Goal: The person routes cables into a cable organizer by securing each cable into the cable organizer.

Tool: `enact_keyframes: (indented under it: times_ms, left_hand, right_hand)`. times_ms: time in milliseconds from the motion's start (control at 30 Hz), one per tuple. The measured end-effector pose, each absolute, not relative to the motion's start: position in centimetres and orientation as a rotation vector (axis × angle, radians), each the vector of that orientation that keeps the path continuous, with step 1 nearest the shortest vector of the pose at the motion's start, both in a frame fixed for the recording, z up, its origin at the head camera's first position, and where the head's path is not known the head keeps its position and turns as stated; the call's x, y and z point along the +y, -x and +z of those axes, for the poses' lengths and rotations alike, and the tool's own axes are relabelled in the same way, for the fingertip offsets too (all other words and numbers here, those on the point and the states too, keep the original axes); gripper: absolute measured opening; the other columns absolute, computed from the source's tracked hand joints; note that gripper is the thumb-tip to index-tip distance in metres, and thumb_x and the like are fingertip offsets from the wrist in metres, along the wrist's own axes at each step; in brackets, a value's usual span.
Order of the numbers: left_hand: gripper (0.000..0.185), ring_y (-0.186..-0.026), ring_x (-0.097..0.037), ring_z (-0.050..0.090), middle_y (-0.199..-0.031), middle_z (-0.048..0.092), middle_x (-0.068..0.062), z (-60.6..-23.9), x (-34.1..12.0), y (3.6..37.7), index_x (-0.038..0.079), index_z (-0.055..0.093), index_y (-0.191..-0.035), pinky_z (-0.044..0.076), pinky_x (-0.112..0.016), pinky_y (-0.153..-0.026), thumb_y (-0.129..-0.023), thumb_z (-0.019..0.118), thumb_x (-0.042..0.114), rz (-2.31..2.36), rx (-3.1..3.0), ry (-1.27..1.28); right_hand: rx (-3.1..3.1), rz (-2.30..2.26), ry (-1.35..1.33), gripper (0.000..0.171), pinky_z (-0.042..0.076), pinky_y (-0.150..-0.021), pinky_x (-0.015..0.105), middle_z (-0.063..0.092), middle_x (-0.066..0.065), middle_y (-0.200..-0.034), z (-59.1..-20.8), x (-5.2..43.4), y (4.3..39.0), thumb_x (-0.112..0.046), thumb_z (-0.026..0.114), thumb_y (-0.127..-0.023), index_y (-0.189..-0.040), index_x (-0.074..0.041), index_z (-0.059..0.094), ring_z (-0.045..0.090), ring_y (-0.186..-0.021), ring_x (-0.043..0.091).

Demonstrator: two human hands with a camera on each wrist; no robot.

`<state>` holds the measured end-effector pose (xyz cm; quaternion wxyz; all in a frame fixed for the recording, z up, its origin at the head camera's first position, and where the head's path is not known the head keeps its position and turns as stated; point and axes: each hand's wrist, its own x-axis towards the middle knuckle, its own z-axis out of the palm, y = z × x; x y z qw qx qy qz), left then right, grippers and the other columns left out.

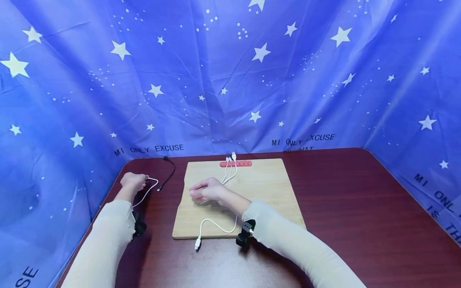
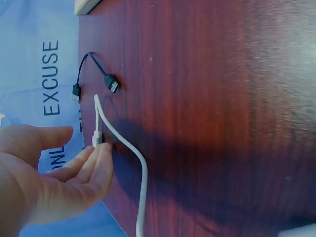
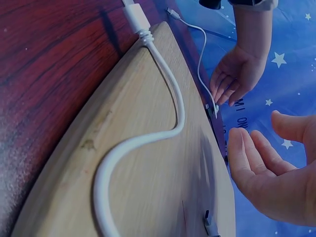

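At the table's left side, my left hand (image 1: 133,183) has its fingertips against the plug (image 2: 97,138) of a white cable (image 2: 140,158). In the left wrist view the thumb stands apart from the plug and the fingers are only slightly bent. My right hand (image 1: 209,189) hovers over the left part of a wooden board (image 1: 273,192), holding nothing, thumb and fingers spread apart in the right wrist view. Another white cable (image 3: 180,108) lies curved over the board, its plug (image 1: 197,243) past the near edge. Beneath the right forearm, part of this cable is hidden.
A red cable holder (image 1: 235,163) sits at the board's far edge with several cable ends in it. Between the board and the left hand lies a short black cable (image 1: 174,170). A blue starry curtain (image 1: 230,80) hangs behind the dark red table (image 1: 342,192).
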<state>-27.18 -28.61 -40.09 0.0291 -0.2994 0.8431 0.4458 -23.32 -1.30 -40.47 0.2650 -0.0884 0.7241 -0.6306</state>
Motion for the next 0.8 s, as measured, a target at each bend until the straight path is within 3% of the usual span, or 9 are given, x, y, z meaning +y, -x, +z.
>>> enact_keyframes:
  times_ms: [233,467,667,800]
  left_hand:
    - [0.056,-0.045,-0.001,0.053,-0.057,0.051,0.001,-39.8,-29.3,28.0,-0.016,0.038,-0.133,0.057,-0.016,-0.056,-0.09,0.057,0.014,1.51,2.481,1.047]
    - [0.062,-0.044,-0.001,0.051,-0.085,0.049,-0.012,-39.8,-29.4,28.6,-0.017,0.031,-0.138,0.057,-0.016,-0.055,-0.09,0.056,0.013,1.518,2.464,1.101]
    - [0.061,-0.041,-0.001,0.051,-0.057,0.051,0.001,-39.7,-29.5,29.1,-0.016,0.031,-0.137,0.057,-0.016,-0.055,-0.09,0.056,0.013,1.547,2.431,1.111]
    - [0.059,-0.04,-0.001,0.052,-0.047,0.049,0.005,-39.7,-29.4,29.4,-0.015,0.034,-0.136,0.059,-0.018,-0.06,-0.088,0.057,0.012,1.548,2.415,1.112]
  right_hand:
    - [1.941,-1.714,0.247,0.029,0.061,-0.085,0.036,0.068,0.028,-0.109,-40.7,-2.1,23.7,-0.006,0.066,-0.088,-0.114,0.007,0.065,0.071,-0.097,0.035]
    - [1.914,-1.708,0.248,0.031,0.061,-0.083,0.036,0.068,0.03,-0.109,-41.1,-3.1,23.7,-0.005,0.065,-0.089,-0.116,0.008,0.064,0.071,-0.093,0.034]
    - [1.884,-1.712,0.243,0.03,0.062,-0.08,0.035,0.068,0.03,-0.11,-41.2,-4.6,23.5,-0.004,0.066,-0.088,-0.115,0.008,0.065,0.071,-0.082,0.022]
    - [1.866,-1.722,0.241,0.028,0.062,-0.079,0.035,0.066,0.031,-0.112,-41.3,-5.7,23.3,-0.003,0.066,-0.088,-0.113,0.008,0.066,0.071,-0.09,0.034]
